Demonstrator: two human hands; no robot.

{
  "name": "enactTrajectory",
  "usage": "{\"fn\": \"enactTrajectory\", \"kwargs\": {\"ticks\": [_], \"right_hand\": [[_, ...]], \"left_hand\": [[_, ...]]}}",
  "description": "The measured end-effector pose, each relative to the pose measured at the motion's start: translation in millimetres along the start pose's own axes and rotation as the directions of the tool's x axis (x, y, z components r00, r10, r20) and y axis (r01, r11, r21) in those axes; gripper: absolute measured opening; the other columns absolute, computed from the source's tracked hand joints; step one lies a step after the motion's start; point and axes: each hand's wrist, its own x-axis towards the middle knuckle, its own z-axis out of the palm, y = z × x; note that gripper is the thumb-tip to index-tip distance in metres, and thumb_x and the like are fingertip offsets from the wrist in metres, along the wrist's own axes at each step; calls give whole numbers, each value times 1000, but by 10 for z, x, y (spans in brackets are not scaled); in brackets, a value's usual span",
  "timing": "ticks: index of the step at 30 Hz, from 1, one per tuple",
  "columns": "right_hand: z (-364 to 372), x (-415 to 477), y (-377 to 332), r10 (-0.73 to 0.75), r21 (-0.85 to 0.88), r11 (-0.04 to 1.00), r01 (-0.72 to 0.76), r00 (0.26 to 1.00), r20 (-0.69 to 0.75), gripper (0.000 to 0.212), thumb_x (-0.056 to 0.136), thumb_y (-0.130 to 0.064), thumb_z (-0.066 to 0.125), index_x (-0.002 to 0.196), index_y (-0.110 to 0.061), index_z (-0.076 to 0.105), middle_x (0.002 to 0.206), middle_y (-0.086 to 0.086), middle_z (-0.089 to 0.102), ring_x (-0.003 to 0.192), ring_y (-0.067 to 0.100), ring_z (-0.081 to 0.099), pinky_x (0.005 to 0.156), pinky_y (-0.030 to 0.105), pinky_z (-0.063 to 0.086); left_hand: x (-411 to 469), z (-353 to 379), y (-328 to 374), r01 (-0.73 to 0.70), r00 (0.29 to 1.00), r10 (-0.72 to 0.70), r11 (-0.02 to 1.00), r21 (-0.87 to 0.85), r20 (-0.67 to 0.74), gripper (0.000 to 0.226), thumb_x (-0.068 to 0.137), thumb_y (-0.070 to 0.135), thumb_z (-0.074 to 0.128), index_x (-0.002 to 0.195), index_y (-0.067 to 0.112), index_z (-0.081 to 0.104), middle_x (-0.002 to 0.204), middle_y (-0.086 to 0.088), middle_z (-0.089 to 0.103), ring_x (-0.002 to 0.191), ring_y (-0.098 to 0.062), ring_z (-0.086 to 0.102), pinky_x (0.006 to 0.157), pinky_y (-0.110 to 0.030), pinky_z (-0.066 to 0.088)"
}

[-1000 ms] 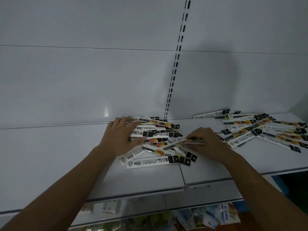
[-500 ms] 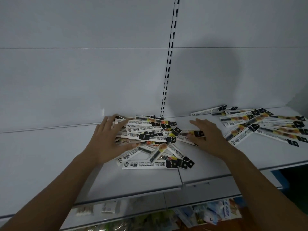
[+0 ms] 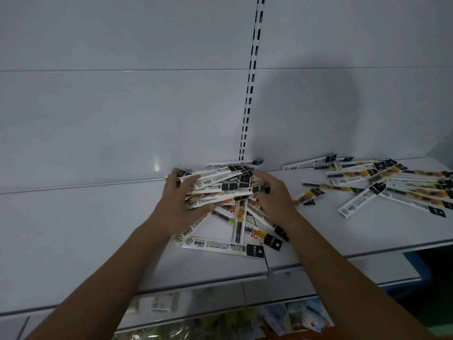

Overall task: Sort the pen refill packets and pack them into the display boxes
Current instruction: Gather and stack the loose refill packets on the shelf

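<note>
A heap of long white pen refill packets with black ends lies on the white shelf. My left hand cups the heap's left side, fingers curled round the packet ends. My right hand presses against the heap's right side, fingers bent over the packets. Between the hands the packets are bunched and partly lifted. A few loose packets lie flat in front of the heap. A second spread of packets covers the shelf at the right. No display box is in view.
The white back wall carries a slotted upright rail just behind the heap. The shelf's front edge runs below my forearms. A lower shelf with colourful packaged goods shows underneath.
Both hands have closed in on the middle heap from either side, squeezing the spread packets into a tighter, raised bunch. The view has drifted a little to the left.
</note>
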Motion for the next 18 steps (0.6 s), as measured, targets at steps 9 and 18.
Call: {"fn": "enactTrajectory", "kwargs": {"ticks": [9, 18], "right_hand": [[-447, -157, 367, 26, -299, 953, -53, 995, -94, 47, 110, -47, 32, 141, -22, 57, 158, 6, 45, 155, 25, 24, 127, 49, 15], [139, -188, -113, 104, 152, 985, -88, 989, -103, 40, 111, -40, 39, 148, -26, 50, 146, -1, 52, 131, 14, 49, 114, 38, 39]], "left_hand": [[-226, -93, -49, 101, 993, -104, 993, -54, -48, 90, 85, 90, 43, 159, 42, 28, 171, 0, 19, 161, -19, 6, 126, -57, 23], [-160, 162, 482, 213, 972, -233, 935, -283, -40, 78, 94, 75, 39, 162, 39, 24, 175, 7, -4, 160, -10, -7, 125, -36, 13]]}}
